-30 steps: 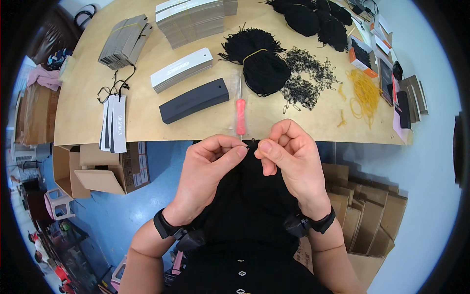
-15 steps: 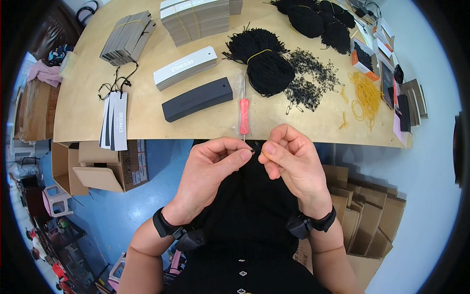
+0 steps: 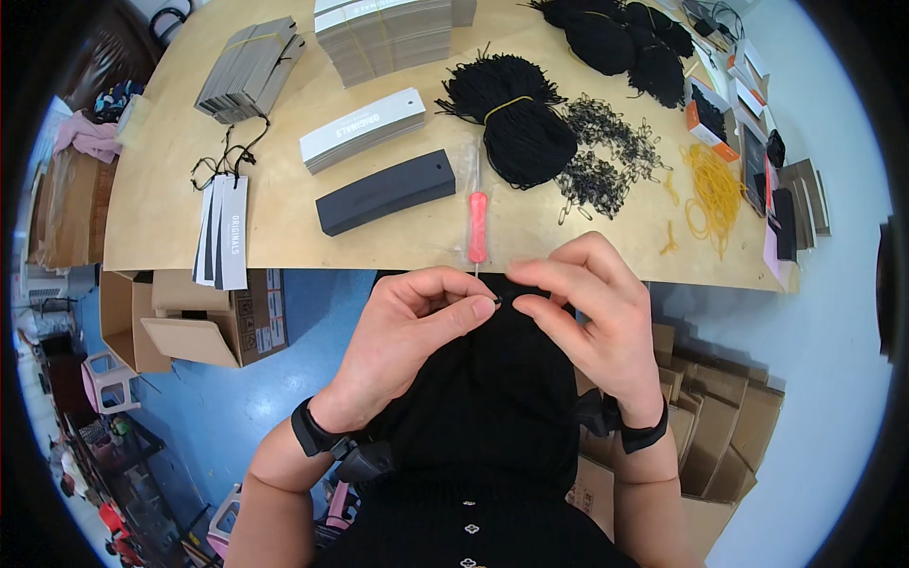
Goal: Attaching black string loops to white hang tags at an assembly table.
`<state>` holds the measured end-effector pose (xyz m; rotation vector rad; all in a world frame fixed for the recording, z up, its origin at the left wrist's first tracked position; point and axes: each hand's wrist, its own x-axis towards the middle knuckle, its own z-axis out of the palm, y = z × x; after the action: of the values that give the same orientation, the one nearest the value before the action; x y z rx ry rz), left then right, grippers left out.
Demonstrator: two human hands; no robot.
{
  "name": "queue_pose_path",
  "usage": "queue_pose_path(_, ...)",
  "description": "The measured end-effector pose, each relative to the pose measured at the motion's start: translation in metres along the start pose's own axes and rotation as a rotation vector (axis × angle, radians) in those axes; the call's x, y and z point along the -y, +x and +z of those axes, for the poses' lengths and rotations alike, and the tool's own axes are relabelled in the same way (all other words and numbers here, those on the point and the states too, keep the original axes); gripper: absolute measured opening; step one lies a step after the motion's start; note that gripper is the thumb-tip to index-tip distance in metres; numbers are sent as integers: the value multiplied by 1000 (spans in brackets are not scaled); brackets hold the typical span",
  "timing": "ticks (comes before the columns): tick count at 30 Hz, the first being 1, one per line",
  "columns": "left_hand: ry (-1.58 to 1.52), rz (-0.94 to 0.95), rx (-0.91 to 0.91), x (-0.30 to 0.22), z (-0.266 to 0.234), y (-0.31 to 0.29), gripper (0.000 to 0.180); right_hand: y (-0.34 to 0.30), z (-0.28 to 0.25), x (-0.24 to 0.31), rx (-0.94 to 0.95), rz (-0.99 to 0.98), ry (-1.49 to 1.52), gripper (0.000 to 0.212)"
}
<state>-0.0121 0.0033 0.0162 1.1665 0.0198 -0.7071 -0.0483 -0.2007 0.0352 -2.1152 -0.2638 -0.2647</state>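
Observation:
Just past the table's front edge, over my black clothing, my left hand [image 3: 417, 317] pinches a tiny dark thing between thumb and forefinger. Only a black speck of it shows at the fingertips, and its kind cannot be made out. To its right my right hand [image 3: 592, 317] is open, thumb and fingers apart with nothing visible between them. Beyond both hands lies a thin-shafted tool with a red handle [image 3: 477, 227]. Farther right are a heap of small black safety pins [image 3: 606, 156] and a bundle of black cords [image 3: 525, 133] tied with a yellow band.
A dark tag stack [image 3: 386, 192] and a white tag stack [image 3: 365, 133] lie left of the tool. Strung tags [image 3: 223, 232] overhang the left front edge. Yellow rubber bands [image 3: 712, 199] sit at right. Cardboard boxes [image 3: 204, 317] stand below left, folded cardboard [image 3: 729, 426] below right.
My right hand has opened out of its pinch and drawn slightly right, away from my left fingertips. My left hand keeps its pinch, almost in the same place.

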Motion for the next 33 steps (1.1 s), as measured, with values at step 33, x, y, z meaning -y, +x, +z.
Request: queue_pose_path(33, 442, 353, 18, 6, 0, -2, 16, -8, 10, 22, 43, 173, 107, 13)
